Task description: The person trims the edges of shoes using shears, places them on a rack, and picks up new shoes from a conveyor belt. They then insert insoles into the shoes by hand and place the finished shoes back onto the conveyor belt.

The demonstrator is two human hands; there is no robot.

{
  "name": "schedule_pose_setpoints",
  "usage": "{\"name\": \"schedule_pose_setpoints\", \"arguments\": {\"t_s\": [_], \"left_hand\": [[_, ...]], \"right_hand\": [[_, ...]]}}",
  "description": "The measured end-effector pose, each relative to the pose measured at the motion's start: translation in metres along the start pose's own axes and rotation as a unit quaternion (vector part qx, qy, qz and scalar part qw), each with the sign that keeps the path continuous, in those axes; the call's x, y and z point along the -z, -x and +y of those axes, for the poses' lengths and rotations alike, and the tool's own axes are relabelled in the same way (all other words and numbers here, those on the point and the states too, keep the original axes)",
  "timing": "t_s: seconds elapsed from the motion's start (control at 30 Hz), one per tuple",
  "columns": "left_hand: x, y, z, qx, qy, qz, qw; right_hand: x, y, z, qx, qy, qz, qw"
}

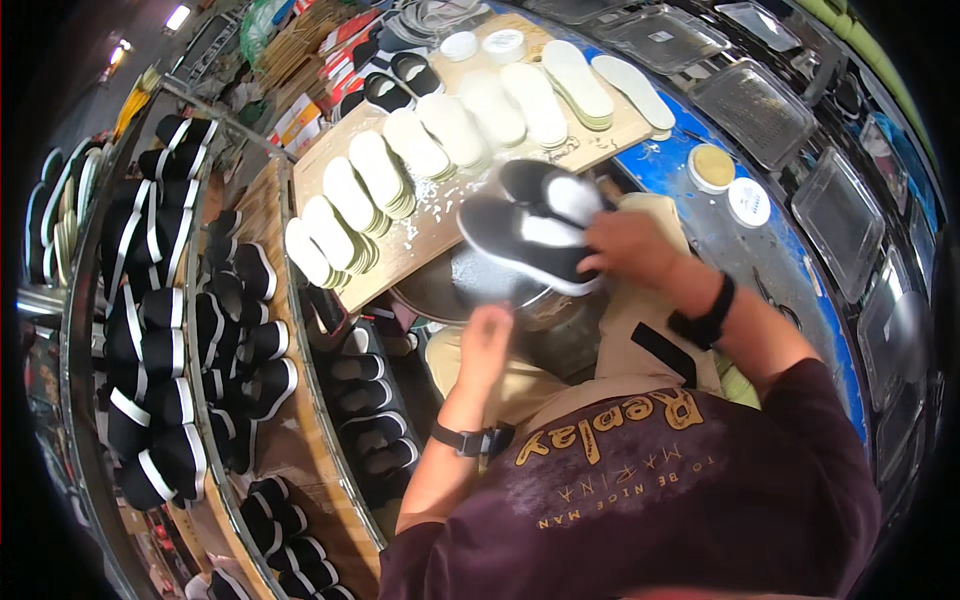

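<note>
In my right hand [632, 248] is a pair of black slip-on shoes [490, 228] with white soles and white inside. The fingers close over their near right end, and the shoes are tilted and slightly blurred above a round metal basin [470, 285]. My left hand [486, 345] is just left of the basin's near side, apart from the shoes. Motion smears its fingers, so their pose is unclear. Beyond the shoes, stacks of pale insoles [375, 170] line a light wooden board [440, 205] with white scraps scattered on it.
Racks of black-and-white shoes [170, 340] stand at my left, and more shoes [365, 400] sit on a lower shelf. On the blue table [665, 175] at my right are a tub [711, 166] and a white lid [749, 202]. Clear plastic trays [755, 112] lie farther right.
</note>
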State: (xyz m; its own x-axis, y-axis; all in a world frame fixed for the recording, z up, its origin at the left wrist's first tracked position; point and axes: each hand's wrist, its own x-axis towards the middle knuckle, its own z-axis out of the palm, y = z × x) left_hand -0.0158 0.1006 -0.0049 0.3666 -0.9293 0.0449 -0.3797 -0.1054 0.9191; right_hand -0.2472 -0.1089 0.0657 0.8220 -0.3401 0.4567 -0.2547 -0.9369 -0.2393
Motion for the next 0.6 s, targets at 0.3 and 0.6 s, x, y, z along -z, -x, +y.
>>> {"name": "schedule_pose_setpoints", "arguments": {"t_s": [0.3, 0.6], "left_hand": [[0.052, -0.024, 0.000, 0.077, -0.108, 0.038, 0.990], [-0.009, -0.097, 0.033, 0.068, -0.315, -0.018, 0.946]], "right_hand": [[-0.032, 0.016, -0.049, -0.046, -0.258, -0.038, 0.964], [0.081, 0.209, 0.072, -0.545, 0.204, -0.241, 0.777]]}}
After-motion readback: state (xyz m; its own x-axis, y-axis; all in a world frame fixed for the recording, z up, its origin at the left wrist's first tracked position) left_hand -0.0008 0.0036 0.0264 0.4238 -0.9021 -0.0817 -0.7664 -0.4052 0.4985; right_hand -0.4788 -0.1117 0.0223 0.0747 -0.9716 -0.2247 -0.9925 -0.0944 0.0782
